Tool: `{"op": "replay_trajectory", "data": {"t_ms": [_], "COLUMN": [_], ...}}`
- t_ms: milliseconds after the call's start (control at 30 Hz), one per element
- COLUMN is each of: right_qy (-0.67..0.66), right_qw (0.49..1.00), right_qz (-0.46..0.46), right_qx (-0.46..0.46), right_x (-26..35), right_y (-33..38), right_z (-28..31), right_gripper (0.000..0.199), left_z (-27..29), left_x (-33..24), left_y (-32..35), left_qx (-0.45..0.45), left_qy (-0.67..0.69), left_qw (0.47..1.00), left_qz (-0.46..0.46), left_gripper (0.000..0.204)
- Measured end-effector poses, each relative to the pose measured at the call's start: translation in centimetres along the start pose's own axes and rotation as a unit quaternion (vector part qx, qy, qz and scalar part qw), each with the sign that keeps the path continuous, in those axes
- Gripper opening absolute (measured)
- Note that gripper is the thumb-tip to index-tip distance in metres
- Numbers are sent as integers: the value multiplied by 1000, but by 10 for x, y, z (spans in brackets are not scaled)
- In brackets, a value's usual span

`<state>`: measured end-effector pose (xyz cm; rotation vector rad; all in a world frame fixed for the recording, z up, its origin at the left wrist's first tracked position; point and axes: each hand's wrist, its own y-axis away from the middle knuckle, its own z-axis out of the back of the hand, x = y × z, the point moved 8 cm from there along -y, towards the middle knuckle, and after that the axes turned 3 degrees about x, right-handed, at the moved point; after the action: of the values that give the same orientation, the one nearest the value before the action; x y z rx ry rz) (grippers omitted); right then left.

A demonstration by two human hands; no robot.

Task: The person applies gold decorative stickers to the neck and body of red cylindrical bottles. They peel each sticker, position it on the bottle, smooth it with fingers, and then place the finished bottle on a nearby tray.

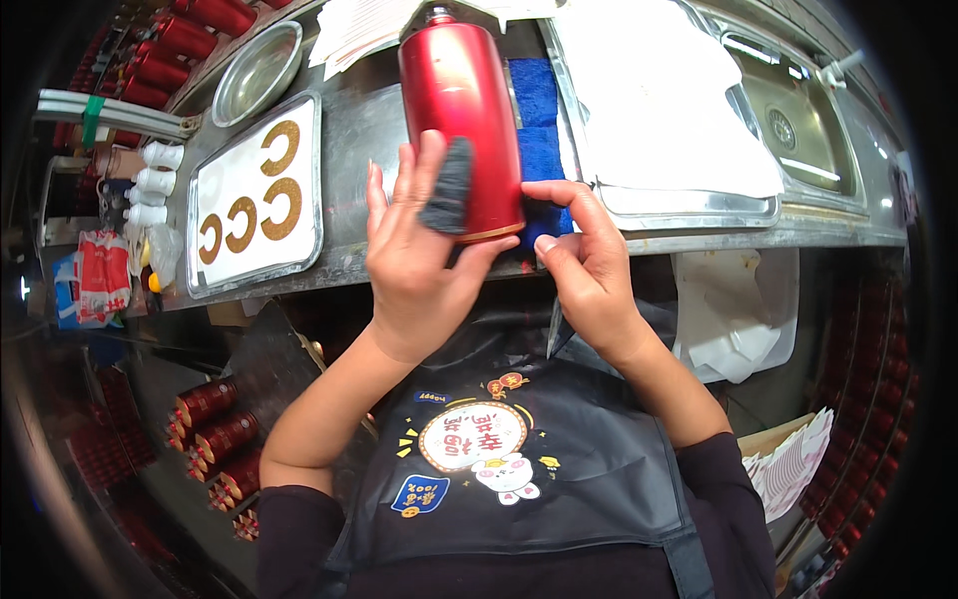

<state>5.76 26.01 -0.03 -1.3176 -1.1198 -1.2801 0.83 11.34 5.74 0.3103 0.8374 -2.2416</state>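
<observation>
A glossy red bottle (pixel 464 110) with a dark cap and a gold rim at its base lies on the metal worktop, its base toward me. My left hand (pixel 419 260) steadies it: the fingers rest along its left side and the thumb lies at the base rim. A dark grey fabric sleeve (pixel 449 188) covers one left finger. At the bottle's lower right, my right hand (pixel 594 270) has its index fingertip against or very near the side, the thumb apart from it. Under its curled fingers a slim pointed metal tool (pixel 555 327) sticks out toward me.
On the left, a tray (pixel 317 190) holds several gold-brown C-shaped pieces (pixel 281 208); a steel bowl (pixel 257 72) stands behind. Blue cloth (pixel 539 140) lies under the bottle. To the right are a white-covered tray (pixel 689 208) and a sink (pixel 848 150). Red bottles (pixel 215 404) stand below left.
</observation>
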Motion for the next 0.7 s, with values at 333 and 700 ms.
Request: {"op": "replay_trajectory", "data": {"t_ms": [333,700], "right_qy": [255,280], "right_qw": [958,943], "right_qz": [106,140], "right_qx": [-81,-115], "right_x": [43,38], "right_y": [-3,-7], "right_z": [-17,-25], "right_gripper": [60,55], "left_z": [5,0], "left_x": [20,7], "left_y": [57,60], "left_qx": [8,38], "left_qy": [104,8], "left_qw": [988,999], "left_qz": [111,26], "left_gripper": [53,47]}}
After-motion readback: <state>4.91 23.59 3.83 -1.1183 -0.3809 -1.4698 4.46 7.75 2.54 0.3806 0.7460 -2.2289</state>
